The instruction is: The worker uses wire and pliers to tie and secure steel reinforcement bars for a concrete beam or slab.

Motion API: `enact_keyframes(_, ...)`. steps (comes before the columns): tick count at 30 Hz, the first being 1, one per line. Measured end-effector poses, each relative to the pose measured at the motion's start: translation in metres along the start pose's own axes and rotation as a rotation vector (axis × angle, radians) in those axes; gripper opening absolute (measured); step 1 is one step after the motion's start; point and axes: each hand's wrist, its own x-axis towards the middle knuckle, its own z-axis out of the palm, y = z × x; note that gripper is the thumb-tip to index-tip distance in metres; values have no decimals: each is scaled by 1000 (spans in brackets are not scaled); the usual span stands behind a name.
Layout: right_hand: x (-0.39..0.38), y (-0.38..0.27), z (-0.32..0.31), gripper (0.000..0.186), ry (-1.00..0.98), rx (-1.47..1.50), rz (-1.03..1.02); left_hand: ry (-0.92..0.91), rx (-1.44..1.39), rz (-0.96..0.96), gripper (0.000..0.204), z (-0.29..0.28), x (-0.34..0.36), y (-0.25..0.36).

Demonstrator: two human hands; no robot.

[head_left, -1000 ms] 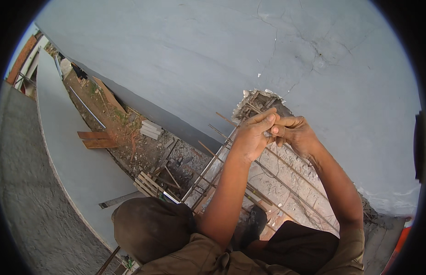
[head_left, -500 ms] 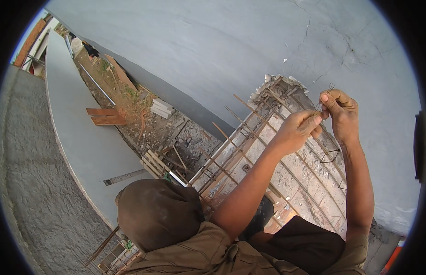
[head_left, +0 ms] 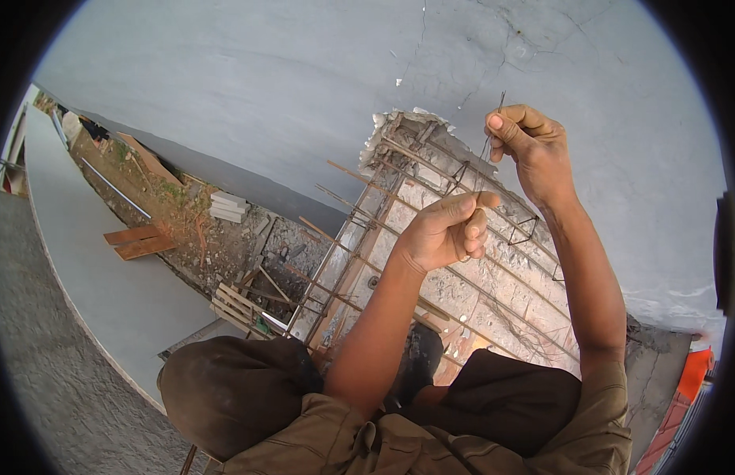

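My right hand (head_left: 534, 150) is raised in front of the grey wall, thumb and forefinger pinching several thin dark binding wires (head_left: 502, 99). The wire ends stick up above the pinch, and strands run down toward the other hand. Lower and to the left, my left hand (head_left: 447, 231) has curled fingers, with thin wire looping around them; how firmly it grips is hard to see. Beneath both hands lies a grid of rusty steel reinforcing bars (head_left: 462, 279) over a pale, rough surface. Bent square stirrups (head_left: 524, 231) sit on the bars near my right forearm.
The grey wall (head_left: 265, 87) has a broken-out hole with a jagged edge (head_left: 375, 146). Bar ends project on the left. Below lie rubble, white blocks (head_left: 227, 207), brown boards (head_left: 138, 241) and a wooden pallet (head_left: 234, 305). An orange object (head_left: 694, 372) is at lower right.
My hands have moved apart; the right stays higher with the wires, while the left has dropped lower. The whole view has shifted, so the scene sits farther left.
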Motion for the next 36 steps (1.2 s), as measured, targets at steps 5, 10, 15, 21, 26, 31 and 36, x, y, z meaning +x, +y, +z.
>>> enact_keyframes(5, -3, -2, 4, 15, -40, 5, 19, -319, -143, -165, 34, -33, -2, 3)
enact_keyframes(10, 4, -8, -4, 15, 4, 12, -38, -108, 45, -81, 34, -26, -8, -11)
enact_keyframes(15, 6, -10, -14, 14, 74, -54, -33, -129, 22, -70, 42, -16, -5, -13)
enact_keyframes(21, 6, -15, -13, 13, 125, -149, -112, 98, 359, -141, 42, 0, -5, 2)
enact_keyframes(26, 0, -16, 0, 14, 125, -117, -215, 90, 446, -159, 38, 3, -1, 3)
enact_keyframes(31, -11, 4, 7, 15, -248, -172, 51, 381, 653, 267, 62, -6, -3, 15)
enact_keyframes(36, -28, 26, 31, 15, -253, -349, 201, 652, 661, 424, 44, -2, 4, 26)
